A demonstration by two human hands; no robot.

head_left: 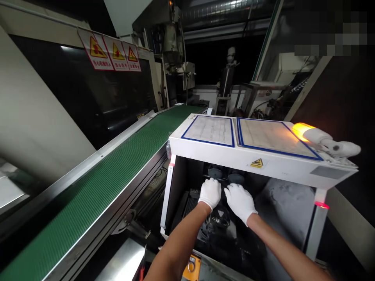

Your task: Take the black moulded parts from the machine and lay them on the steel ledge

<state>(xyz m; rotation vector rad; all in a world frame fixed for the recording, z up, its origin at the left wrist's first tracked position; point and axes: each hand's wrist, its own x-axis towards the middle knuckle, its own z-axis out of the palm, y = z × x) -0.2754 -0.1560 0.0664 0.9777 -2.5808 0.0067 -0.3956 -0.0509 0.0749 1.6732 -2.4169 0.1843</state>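
Note:
My left hand and my right hand, both in white cotton gloves, reach under the top of a white machine housing. The two gloves nearly touch, with their fingertips just below a pair of dark round knobs on a thin dark bar. The left knob sits right above my left fingertips, and the right knob is close to my right fingers. I cannot tell whether either hand grips anything. Below the hands, a clear glass-like part sits in the dark interior.
A long green ribbed conveyor belt runs along the left of the housing. Blue-framed sheets lie on its top beside a glowing orange lamp. Yellow warning signs hang at the upper left, and an orange control box sits at the bottom.

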